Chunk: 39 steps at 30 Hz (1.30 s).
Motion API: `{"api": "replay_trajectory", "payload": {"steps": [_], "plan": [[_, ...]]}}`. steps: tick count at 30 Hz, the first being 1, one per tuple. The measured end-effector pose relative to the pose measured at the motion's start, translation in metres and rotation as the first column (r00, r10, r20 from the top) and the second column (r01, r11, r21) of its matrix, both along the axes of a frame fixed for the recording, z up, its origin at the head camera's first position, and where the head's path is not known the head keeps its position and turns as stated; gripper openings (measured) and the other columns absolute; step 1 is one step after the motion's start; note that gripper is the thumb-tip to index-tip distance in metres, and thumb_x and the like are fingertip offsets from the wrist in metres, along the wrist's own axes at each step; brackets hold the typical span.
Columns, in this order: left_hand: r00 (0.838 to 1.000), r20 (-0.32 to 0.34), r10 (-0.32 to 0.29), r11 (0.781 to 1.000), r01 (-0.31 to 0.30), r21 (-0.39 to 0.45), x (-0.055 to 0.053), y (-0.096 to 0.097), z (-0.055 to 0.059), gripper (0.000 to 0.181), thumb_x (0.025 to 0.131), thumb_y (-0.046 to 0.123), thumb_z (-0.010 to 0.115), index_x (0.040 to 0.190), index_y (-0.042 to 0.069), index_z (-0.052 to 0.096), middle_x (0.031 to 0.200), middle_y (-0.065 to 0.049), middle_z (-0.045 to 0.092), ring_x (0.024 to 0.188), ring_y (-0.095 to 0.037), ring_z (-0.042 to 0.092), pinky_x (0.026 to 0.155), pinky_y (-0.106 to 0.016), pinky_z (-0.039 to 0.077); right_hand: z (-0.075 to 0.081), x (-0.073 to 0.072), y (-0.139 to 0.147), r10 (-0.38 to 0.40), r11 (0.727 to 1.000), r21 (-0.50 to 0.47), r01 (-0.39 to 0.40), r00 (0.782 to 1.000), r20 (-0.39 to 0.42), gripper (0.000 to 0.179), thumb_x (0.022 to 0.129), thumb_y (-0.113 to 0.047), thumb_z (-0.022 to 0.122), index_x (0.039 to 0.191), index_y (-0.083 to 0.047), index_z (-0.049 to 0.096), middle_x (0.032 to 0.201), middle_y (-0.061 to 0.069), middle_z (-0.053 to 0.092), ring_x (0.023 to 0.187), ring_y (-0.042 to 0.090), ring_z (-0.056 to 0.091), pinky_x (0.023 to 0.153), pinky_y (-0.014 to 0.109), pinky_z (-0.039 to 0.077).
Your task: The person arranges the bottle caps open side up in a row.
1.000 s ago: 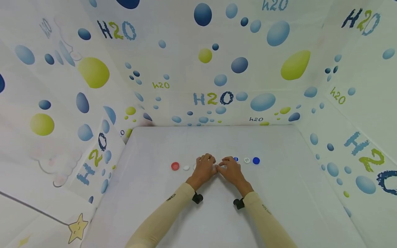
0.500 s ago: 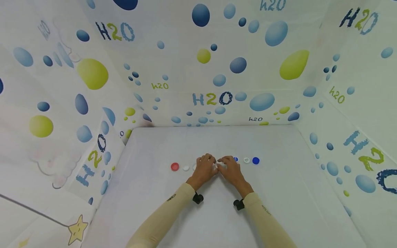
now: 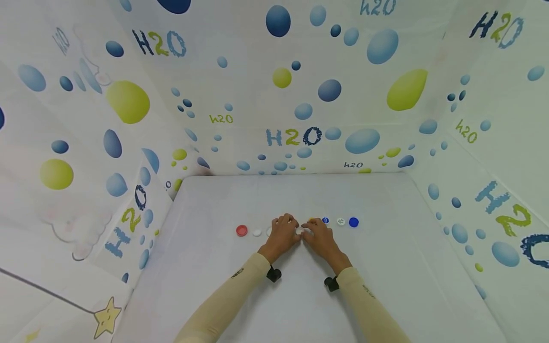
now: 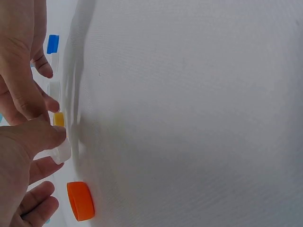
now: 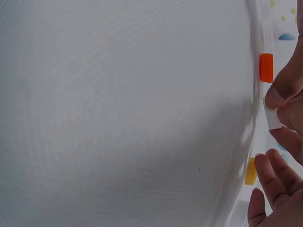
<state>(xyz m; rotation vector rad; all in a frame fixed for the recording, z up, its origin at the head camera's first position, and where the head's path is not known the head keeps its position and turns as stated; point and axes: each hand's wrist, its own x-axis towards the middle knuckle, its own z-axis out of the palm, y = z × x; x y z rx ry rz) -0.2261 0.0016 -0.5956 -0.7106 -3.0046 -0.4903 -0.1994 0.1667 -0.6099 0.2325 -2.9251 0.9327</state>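
Note:
My left hand (image 3: 282, 234) pinches a white bottle cap (image 4: 61, 151) on edge between thumb and fingers, low over the white table. Facing it, my right hand (image 3: 319, 237) has its thumb and fingers apart with nothing between them, as the right wrist view shows. Its fingertips (image 5: 261, 158) are close to a yellow cap (image 5: 250, 171). An orange cap (image 4: 80, 201) sits on the table beside my left hand. From above, the pinched cap shows only as a white patch between the hands.
Caps lie in a row across the table (image 3: 274, 305). Left of my hands are a red cap (image 3: 241, 230) and a white cap (image 3: 257, 233). To the right are a blue-and-white cap (image 3: 325, 220), a white marked cap (image 3: 340, 221) and a blue cap (image 3: 353, 222). Printed walls enclose the table.
My right hand has drawn slightly to the right, away from the left fingers, and the yellow cap now shows behind it. My left hand stays almost in place.

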Motion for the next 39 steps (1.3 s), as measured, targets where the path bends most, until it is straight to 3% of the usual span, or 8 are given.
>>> {"api": "replay_trajectory", "payload": {"steps": [14, 20, 26, 39], "plan": [[1.0, 0.021, 0.001, 0.999, 0.0, -0.048, 0.001, 0.003, 0.0, 0.033, 0.097, 0.033, 0.078, 0.121, 0.012, 0.073, 0.132, -0.009, 0.06, 0.126, -0.029, 0.057, 0.109, -0.053, 0.04, -0.008, -0.003, 0.001, -0.02, 0.997, 0.076, 0.016, 0.998, 0.053, 0.032, 0.099, -0.027, 0.077, 0.127, -0.012, 0.076, 0.131, 0.016, 0.06, 0.124, 0.034, 0.061, 0.096, 0.057, 0.047], [0.999, 0.032, 0.004, 0.998, -0.002, -0.069, 0.0, 0.004, 0.0, 0.034, 0.098, 0.035, 0.077, 0.123, 0.012, 0.073, 0.134, -0.01, 0.059, 0.127, -0.03, 0.056, 0.11, -0.054, 0.039, -0.007, -0.003, 0.003, 0.0, 0.996, 0.088, -0.003, 0.999, 0.034, 0.031, 0.099, -0.026, 0.076, 0.127, -0.012, 0.075, 0.13, 0.016, 0.061, 0.123, 0.033, 0.061, 0.095, 0.059, 0.047], [0.999, 0.042, -0.015, 0.999, 0.016, -0.031, -0.001, 0.003, 0.001, 0.039, 0.098, 0.038, 0.076, 0.124, 0.009, 0.071, 0.133, -0.013, 0.059, 0.127, -0.032, 0.055, 0.109, -0.056, 0.038, -0.005, -0.002, 0.005, -0.003, 0.995, 0.095, 0.0, 0.999, 0.032, 0.033, 0.099, -0.028, 0.075, 0.128, -0.011, 0.074, 0.133, 0.017, 0.06, 0.127, 0.034, 0.059, 0.096, 0.06, 0.047], [0.997, 0.058, -0.044, 0.998, 0.042, 0.04, -0.005, 0.007, -0.006, 0.044, 0.097, 0.037, 0.076, 0.131, 0.011, 0.065, 0.135, -0.011, 0.057, 0.129, -0.031, 0.053, 0.109, -0.056, 0.037, -0.007, -0.006, 0.012, -0.056, 0.996, 0.067, 0.059, 0.998, -0.043, 0.034, 0.099, -0.028, 0.075, 0.127, -0.008, 0.073, 0.128, 0.018, 0.061, 0.116, 0.035, 0.064, 0.093, 0.057, 0.05]]}}
